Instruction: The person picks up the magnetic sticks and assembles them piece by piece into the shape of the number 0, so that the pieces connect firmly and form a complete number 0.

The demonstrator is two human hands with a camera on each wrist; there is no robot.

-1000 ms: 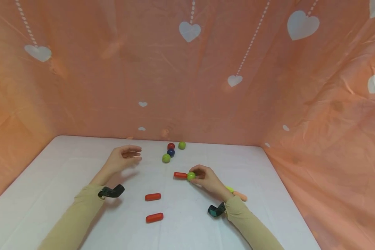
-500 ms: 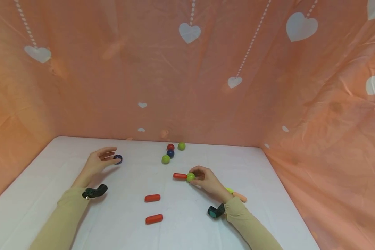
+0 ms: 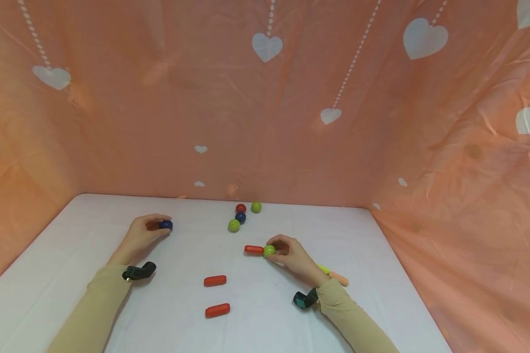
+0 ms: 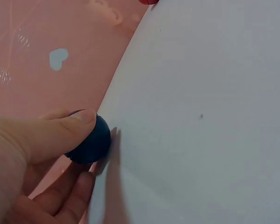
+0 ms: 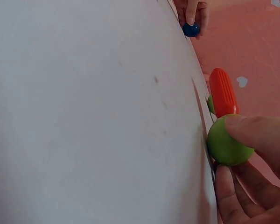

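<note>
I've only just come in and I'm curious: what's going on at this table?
A person is handling small balls and sticks on a white table. The left hand pinches a dark blue ball. The right hand holds a green ball, with a red stick at its side; whether they're fixed together I can't tell. Two loose red sticks lie nearer the person, and a few more balls sit toward the far edge.
</note>
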